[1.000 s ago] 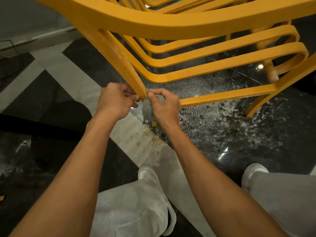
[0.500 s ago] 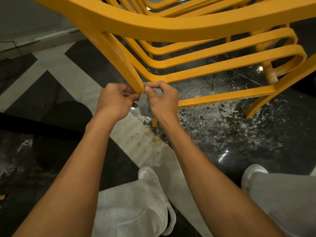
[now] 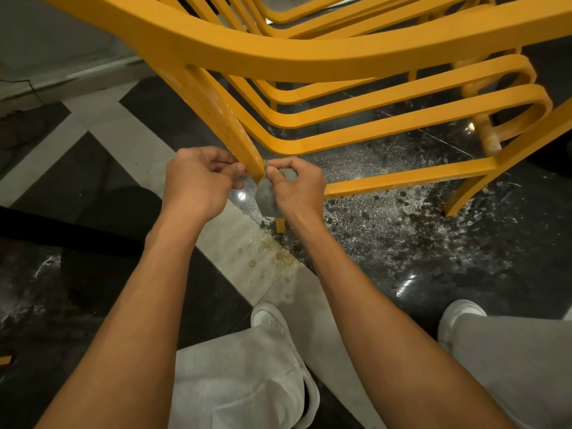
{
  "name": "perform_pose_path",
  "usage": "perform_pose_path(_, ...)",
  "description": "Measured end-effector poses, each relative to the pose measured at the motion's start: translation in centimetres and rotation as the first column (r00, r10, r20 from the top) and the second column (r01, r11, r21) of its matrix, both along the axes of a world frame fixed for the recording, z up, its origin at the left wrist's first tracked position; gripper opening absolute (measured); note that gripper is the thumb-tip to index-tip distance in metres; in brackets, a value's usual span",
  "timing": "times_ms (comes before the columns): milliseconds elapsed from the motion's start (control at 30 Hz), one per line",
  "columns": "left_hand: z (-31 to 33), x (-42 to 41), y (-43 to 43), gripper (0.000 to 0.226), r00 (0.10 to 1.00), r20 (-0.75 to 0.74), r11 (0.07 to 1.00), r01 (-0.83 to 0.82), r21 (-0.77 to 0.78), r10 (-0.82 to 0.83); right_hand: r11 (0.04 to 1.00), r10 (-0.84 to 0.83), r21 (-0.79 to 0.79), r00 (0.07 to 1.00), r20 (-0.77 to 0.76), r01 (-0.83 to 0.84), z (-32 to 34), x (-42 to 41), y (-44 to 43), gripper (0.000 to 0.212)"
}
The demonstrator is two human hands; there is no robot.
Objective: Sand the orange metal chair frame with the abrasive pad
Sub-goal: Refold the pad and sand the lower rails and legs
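The orange metal chair frame [image 3: 278,57] fills the top of the head view, its slats curving away to the right. One scuffed, paler leg [image 3: 223,119] slopes down to a point between my hands. My right hand [image 3: 294,187] pinches a grey abrasive pad [image 3: 266,196] against the right side of that leg's lower end. My left hand [image 3: 198,181] has its fingers curled at the leg's left side and seems to pinch the pad's other end there; most of the pad is hidden by my fingers.
The floor is black and white tile [image 3: 130,140], wet and speckled with residue [image 3: 387,218] under the chair. Another chair leg [image 3: 458,199] stands at the right. My white shoes [image 3: 269,320] and grey trousers [image 3: 247,382] are below.
Both hands slid up the leg and have come back down toward its lower end, the pad moving with them.
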State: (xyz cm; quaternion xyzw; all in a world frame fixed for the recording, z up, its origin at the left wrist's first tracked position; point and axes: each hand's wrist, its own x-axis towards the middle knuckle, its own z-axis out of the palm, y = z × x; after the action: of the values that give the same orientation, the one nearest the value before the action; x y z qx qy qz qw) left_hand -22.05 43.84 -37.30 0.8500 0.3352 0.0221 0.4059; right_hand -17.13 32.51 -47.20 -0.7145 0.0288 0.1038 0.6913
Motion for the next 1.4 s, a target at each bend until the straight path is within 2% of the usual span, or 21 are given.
perform_pose_path(167,0.2,-0.2,-0.2,0.004,1.0,0.003,0.999,0.012,0.047,-0.012,0.997,-0.026,0.075,0.994,0.104,0.018,1.0,-0.4,0.2,0.007)
perform_pose_path(300,0.3,-0.1,-0.2,0.01,1.0,-0.007,0.999,0.018,0.034,-0.018,0.999,0.024,0.025,0.999,0.022,-0.025,0.5,-0.3,-0.5,0.005)
perform_pose_path(467,0.4,-0.2,-0.3,0.004,1.0,0.009,0.999,0.013,0.046,-0.013,0.995,-0.025,0.099,0.986,0.162,0.009,2.5,-0.4,0.1,0.007)
perform_pose_path(633,0.4,-0.3,-0.3,0.008,1.0,0.022,1.0,0.002,0.001,-0.002,1.0,0.003,0.029,0.997,0.071,-0.005,1.1,-0.4,-0.1,0.004)
perform_pose_path(800,0.7,-0.3,-0.3,0.006,0.999,0.035,1.0,0.0,-0.011,0.0,0.994,-0.051,0.103,0.985,0.167,0.034,1.9,-1.0,0.3,0.006)
perform_pose_path(933,0.6,-0.3,-0.3,0.007,0.999,0.035,0.999,-0.003,-0.038,0.004,0.999,-0.023,0.029,0.998,0.054,0.022,1.1,-0.5,0.1,0.004)
perform_pose_path(1133,0.6,-0.3,-0.1,0.011,0.998,0.055,0.999,-0.027,-0.04,0.029,0.991,-0.067,0.125,0.983,0.169,0.046,2.2,-1.1,0.4,0.008)
perform_pose_path(1267,0.7,-0.5,-0.1,0.015,0.997,0.071,0.999,-0.015,-0.052,0.019,0.999,-0.025,0.034,1.0,0.014,0.025,1.7,-0.4,0.1,0.005)
perform_pose_path(1400,0.8,-0.5,0.0,0.014,0.996,0.085,0.999,-0.026,-0.033,0.029,0.996,-0.037,0.085,0.99,0.134,0.026,3.4,-0.2,0.6,0.007)
